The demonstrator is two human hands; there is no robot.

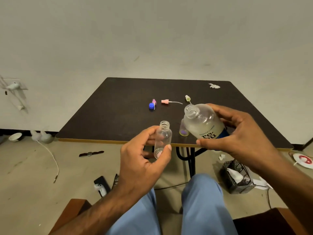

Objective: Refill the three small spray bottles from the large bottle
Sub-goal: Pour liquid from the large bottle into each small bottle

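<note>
Lying on the floor at the far left are a white bowl (15, 136) and a white cable (50, 155), with a wristwatch (91, 153) a little further right, near the front edge of the dark table (118, 119). On the tabletop sit a blue cap (151, 106) touching a purple spray head (154, 101), then a pink spray head (165, 101) lying on its side with its tube pointing right, and a pale yellow spray head (187, 98) beyond it. In front of the table edge, the left hand (142, 160) grips an uncapped, clear small spray bottle (163, 139), held upright between curled fingers and thumb, its neck open at the top. Just right of it, a second small bottle (183, 131) with a yellowish base stands on the table near the edge, partly hidden behind the large bottle (203, 122). The right hand (237, 133) wraps around that large frosted bottle, thumb under its label and fingers over the far side. It is tilted, its open mouth leaning left toward the small bottle but apart from it. A crumpled tissue (214, 85) lies at the table's far right corner. A black mesh basket (237, 177) sits on the floor at the right.
</note>
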